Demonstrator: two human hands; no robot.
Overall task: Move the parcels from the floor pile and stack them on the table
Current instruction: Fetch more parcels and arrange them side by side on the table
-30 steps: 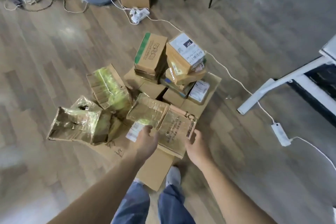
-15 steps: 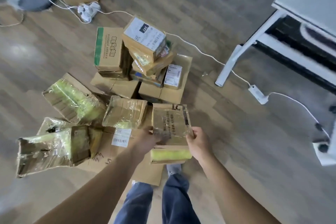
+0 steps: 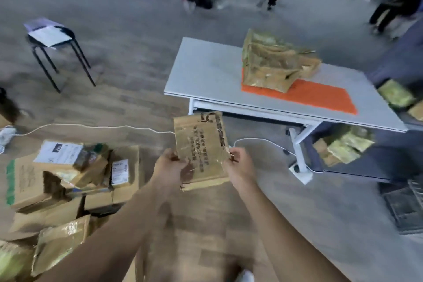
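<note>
Centre frame, head view: both arms were stretched forward, forearms converging on one flat cardboard parcel [image 3: 201, 146] held off the floor. Left hand [image 3: 170, 167] gripped its lower-left edge, thumb over the printed face; right hand [image 3: 240, 167] clamped the lower-right edge, fingers wrapped behind. Parcel was tilted, top edge leaning away toward the table [image 3: 206, 71], its top corner overlapping the table's near edge in the picture; real gap between them unclear.

Table: grey top, one tape-wrapped parcel [image 3: 274, 62] already on it, sitting on the left end of an orange mat [image 3: 320, 96]. Left half of the tabletop was bare, so was the right part of the mat. Near and left edges were unobstructed.

Floor pile [image 3: 68, 185] sat lower left, well apart from the table leg [image 3: 299, 155]. Open wood floor lay between pile and table, crossed by a white cable [image 3: 103, 126]. Black stool [image 3: 52, 41] stood far left, out of the way. More parcels [image 3: 343, 144] sat under the table's right side. Frame was motion-blurred; fine detail was unreadable.
</note>
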